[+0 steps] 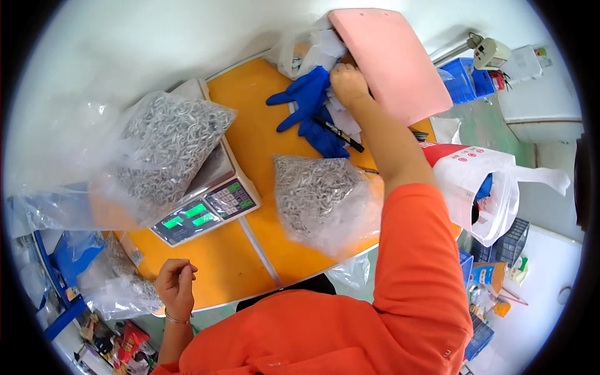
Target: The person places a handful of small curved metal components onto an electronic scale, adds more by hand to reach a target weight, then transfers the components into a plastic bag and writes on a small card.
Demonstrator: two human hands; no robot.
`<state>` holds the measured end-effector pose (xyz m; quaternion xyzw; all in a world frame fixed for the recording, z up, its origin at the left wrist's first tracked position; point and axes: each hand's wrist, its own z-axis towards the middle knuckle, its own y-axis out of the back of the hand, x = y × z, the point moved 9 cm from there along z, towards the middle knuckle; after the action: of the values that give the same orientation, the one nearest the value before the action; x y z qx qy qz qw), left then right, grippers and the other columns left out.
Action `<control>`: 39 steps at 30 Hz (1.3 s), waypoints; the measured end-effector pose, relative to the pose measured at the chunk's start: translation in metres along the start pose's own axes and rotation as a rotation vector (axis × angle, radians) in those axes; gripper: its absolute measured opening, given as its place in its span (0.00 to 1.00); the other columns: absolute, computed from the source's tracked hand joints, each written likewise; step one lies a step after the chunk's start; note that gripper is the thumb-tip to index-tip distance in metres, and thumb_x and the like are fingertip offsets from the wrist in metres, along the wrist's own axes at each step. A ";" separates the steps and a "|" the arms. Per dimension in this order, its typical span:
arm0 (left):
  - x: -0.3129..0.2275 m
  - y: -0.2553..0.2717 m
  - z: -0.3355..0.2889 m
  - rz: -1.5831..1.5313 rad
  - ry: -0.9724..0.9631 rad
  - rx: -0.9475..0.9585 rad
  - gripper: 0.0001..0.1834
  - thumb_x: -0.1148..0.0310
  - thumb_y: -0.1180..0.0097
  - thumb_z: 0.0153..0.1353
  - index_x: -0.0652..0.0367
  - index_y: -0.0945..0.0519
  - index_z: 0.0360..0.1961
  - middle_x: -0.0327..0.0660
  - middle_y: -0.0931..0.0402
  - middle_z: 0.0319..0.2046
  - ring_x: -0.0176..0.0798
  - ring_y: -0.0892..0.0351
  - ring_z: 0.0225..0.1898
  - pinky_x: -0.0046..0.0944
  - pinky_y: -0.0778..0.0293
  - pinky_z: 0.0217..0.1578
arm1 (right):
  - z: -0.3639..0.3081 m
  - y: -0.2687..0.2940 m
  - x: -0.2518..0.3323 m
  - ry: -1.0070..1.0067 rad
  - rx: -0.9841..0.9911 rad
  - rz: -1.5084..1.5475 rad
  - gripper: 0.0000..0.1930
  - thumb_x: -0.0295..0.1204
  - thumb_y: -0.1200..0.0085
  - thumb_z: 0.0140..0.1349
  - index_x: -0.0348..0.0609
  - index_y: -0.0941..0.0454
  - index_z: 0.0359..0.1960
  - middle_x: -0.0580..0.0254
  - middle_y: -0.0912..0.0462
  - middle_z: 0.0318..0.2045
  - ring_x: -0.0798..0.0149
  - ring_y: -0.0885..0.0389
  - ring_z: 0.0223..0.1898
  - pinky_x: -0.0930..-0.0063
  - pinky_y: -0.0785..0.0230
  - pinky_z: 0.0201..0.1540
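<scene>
My right hand [349, 85] reaches to the far side of the table, over white paper slips [340, 119] and beside a leaning pink board [394, 62]. Its fingers are curled, and what they hold, if anything, is hidden. Blue gloves [304, 100] lie just left of it, with a black marker pen [337, 132] on them. Near the table's front left edge, my left hand [176, 284] hangs with curled fingers and nothing visible in them. Beyond it, a clear bag of small silvery metal parts [172, 140] rests on a digital scale [206, 215] with lit green displays.
Another bag of metal parts [319, 197] lies mid-table on the orange tabletop [250, 140]. A red and white plastic bag [475, 184] hangs open at the right. A blue crate [462, 81] stands back right. More bagged parts [119, 278] sit at lower left.
</scene>
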<state>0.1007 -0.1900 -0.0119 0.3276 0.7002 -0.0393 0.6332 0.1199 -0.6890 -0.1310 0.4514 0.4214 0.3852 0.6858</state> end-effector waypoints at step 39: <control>-0.009 -0.145 0.054 -0.356 0.284 0.443 0.12 0.81 0.42 0.49 0.65 0.23 0.38 0.38 0.22 0.29 0.27 0.25 0.28 0.25 0.28 0.31 | -0.117 0.146 0.040 -0.673 0.400 1.437 0.09 0.31 0.42 0.53 0.39 0.21 0.22 0.65 0.21 0.17 0.78 0.28 0.16 0.83 0.37 0.19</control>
<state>0.0735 -0.3325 -0.0668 0.3323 0.8022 -0.2549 0.4255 0.0043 -0.5748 -0.0306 0.8165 -0.1384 0.4923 0.2679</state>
